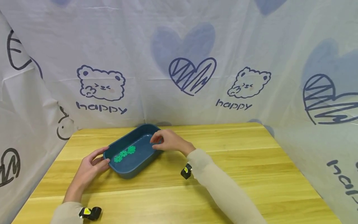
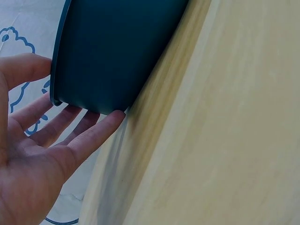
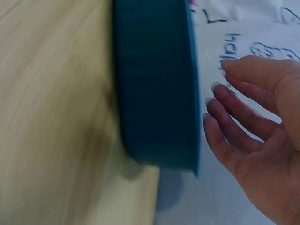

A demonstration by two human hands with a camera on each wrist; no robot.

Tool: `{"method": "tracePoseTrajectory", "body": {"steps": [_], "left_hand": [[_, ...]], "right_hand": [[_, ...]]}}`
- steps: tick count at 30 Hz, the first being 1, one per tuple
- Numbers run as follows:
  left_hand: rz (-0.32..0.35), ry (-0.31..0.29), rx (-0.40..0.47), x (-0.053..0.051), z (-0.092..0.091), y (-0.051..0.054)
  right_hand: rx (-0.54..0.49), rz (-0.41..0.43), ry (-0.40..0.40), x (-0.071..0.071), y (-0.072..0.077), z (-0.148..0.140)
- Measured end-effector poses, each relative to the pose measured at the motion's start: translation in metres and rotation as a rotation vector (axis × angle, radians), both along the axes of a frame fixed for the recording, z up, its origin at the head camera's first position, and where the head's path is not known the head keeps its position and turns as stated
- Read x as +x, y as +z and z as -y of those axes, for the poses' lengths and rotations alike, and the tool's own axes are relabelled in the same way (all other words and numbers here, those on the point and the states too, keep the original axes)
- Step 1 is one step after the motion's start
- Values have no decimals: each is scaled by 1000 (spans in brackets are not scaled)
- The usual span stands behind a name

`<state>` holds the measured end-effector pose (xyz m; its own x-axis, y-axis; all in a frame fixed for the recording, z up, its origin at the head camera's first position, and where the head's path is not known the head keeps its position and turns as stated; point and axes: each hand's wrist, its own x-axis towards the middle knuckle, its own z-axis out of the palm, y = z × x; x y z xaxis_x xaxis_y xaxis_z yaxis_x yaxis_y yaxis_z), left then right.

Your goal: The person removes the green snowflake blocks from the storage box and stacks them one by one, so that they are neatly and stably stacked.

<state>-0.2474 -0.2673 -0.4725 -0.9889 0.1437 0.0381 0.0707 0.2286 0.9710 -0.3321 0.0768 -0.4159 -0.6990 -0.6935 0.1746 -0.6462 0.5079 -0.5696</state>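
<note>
A dark blue-green tray [image 1: 139, 166] stands on the table, turned at an angle. Three green flower-shaped pieces lie in its left part, one of them a green piece [image 1: 131, 149]. The left hand [image 1: 93, 165] touches the tray's near left end; in the left wrist view the left hand [image 2: 47, 126] has its thumb at the rim and fingertips against the outer wall of the tray [image 2: 112, 51]. Over the tray's right end hovers the right hand [image 1: 167, 140], fingers loosely bent. The right wrist view shows the right hand [image 3: 253, 112] apart from the tray [image 3: 157, 84], with nothing visible between its fingers.
The wooden table [image 1: 223, 168] reaches back to a white cloth [image 1: 145, 46] printed with bears and hearts. Each wrist bears a small black device, one of them a black device [image 1: 186, 171] by the right sleeve.
</note>
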Motion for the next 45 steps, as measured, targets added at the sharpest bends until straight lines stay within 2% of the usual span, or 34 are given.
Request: {"method": "tracePoseTrajectory", "body": {"steps": [4, 9, 14, 23, 31, 45], "left_hand": [[2, 0, 9, 1, 2, 1], [-2, 2, 13, 0, 1, 2], [0, 5, 10, 0, 1, 0], [-8, 8, 22, 2, 1, 0], [0, 12, -2, 2, 1, 0], [12, 15, -11, 1, 1, 0]], "right_hand": [[44, 18, -12, -8, -6, 24], [38, 62, -71, -20, -11, 45], [35, 101, -76, -30, -19, 63], [128, 106, -108, -30, -31, 95], [314, 58, -109, -29, -35, 110], [343, 27, -95, -29, -36, 114]]}}
